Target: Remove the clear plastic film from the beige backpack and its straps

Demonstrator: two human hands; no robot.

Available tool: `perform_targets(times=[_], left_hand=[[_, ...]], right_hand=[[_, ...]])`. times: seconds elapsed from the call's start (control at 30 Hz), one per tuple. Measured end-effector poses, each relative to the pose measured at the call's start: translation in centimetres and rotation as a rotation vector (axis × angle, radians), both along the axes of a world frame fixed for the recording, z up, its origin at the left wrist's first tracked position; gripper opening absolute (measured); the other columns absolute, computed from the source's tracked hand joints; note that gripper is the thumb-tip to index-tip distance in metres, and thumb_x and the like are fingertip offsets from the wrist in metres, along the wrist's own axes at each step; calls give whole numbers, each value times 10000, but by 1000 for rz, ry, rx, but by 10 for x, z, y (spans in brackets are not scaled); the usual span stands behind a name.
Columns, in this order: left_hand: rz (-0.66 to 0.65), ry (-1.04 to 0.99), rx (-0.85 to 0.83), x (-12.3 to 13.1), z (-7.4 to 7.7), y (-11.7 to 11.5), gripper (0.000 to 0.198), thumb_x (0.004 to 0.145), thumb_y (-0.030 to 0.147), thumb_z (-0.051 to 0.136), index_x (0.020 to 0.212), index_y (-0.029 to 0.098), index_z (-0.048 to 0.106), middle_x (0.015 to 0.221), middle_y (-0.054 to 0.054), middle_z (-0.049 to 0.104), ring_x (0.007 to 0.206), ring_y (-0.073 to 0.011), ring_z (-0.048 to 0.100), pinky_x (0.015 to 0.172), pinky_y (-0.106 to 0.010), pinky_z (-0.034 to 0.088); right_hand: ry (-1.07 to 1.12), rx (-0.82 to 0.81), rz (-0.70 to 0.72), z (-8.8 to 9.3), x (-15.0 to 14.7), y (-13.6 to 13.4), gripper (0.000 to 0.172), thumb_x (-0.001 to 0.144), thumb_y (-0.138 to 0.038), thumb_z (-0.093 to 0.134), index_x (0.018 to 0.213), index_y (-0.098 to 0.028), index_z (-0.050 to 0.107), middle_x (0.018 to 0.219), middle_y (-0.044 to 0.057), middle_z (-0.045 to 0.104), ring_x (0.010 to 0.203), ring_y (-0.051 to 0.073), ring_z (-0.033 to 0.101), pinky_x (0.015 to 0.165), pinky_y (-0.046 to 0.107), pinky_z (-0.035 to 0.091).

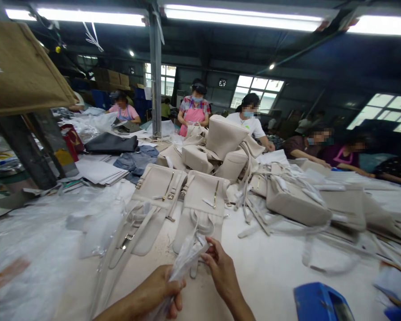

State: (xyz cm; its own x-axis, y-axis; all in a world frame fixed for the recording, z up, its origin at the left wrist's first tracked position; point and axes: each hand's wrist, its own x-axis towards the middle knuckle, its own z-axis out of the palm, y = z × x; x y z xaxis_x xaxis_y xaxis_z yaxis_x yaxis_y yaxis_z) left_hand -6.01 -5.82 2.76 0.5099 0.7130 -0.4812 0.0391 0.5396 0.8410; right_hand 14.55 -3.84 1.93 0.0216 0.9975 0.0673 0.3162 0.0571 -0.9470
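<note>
Two cream backpacks lie flat in front of me: a left backpack (153,183) and a right backpack (203,189), each with gold zips, buckles and straps. A crumpled strip of translucent white plastic wrap (187,256) runs from the right backpack's handle loop (205,225) down toward me. My left hand (169,287) is closed around its lower part. Fingers of my right hand (222,269) are curled and pinch its upper end, just below the loop. Whether a strap lies inside the wrap, I cannot tell.
Cream bags (227,138) are heaped beyond, with more bags (294,200) and loose straps to the right. Clear plastic sheets (30,240) cover the left side. A blue tool-like object (321,303) sits near right. Several people work across the table; a metal post (156,80) rises behind.
</note>
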Motion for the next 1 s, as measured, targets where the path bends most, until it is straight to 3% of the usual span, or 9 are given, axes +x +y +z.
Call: perform_targets(times=[0.23, 0.4, 0.63, 0.73, 0.87, 1.0], left_hand=[[48, 18, 3, -13, 4, 12, 487, 763, 630, 559, 914, 175, 475, 612, 1, 655, 424, -93, 536, 446, -205, 380], [119, -19, 60, 1, -9, 27, 387, 773, 522, 589, 855, 150, 523, 629, -12, 664, 450, -91, 542, 467, -209, 404], [188, 12, 75, 27, -15, 41, 350, 697, 369, 565, 952, 130, 559, 680, -49, 710, 488, -124, 596, 477, -223, 410], [238, 54, 134, 33, -14, 46, 320, 672, 324, 563, 932, 138, 532, 711, -53, 720, 503, -141, 621, 481, -232, 425], [253, 49, 106, 35, -17, 49, 313, 660, 308, 609, 916, 162, 504, 724, -44, 722, 557, -176, 659, 510, -257, 466], [229, 62, 104, 33, -17, 47, 302, 678, 301, 632, 911, 165, 495, 716, -49, 721, 573, -189, 670, 524, -272, 479]], right_hand=[[-127, 54, 204, -6, -7, 14, 293, 919, -237, 424, 1192, -252, 530, 798, 3, 671, 735, 199, 638, 708, 307, 482], [-175, 56, 269, -8, -5, 16, 276, 938, -265, 410, 1196, -247, 506, 762, -8, 635, 701, 190, 614, 678, 296, 460], [-149, 43, 248, -13, -9, 15, 287, 891, -225, 457, 1173, -251, 504, 725, -25, 633, 661, 182, 606, 655, 283, 449], [-63, 44, 151, -12, -11, 15, 300, 860, -211, 493, 1158, -248, 484, 745, -25, 625, 687, 183, 617, 663, 286, 462], [69, -22, 23, -15, -16, 13, 158, 828, -242, 552, 980, -226, 514, 686, -28, 613, 640, 175, 609, 620, 285, 474], [192, -182, 73, -23, -17, 15, 118, 812, -318, 563, 802, -216, 504, 608, -31, 607, 541, 161, 573, 529, 276, 465]])
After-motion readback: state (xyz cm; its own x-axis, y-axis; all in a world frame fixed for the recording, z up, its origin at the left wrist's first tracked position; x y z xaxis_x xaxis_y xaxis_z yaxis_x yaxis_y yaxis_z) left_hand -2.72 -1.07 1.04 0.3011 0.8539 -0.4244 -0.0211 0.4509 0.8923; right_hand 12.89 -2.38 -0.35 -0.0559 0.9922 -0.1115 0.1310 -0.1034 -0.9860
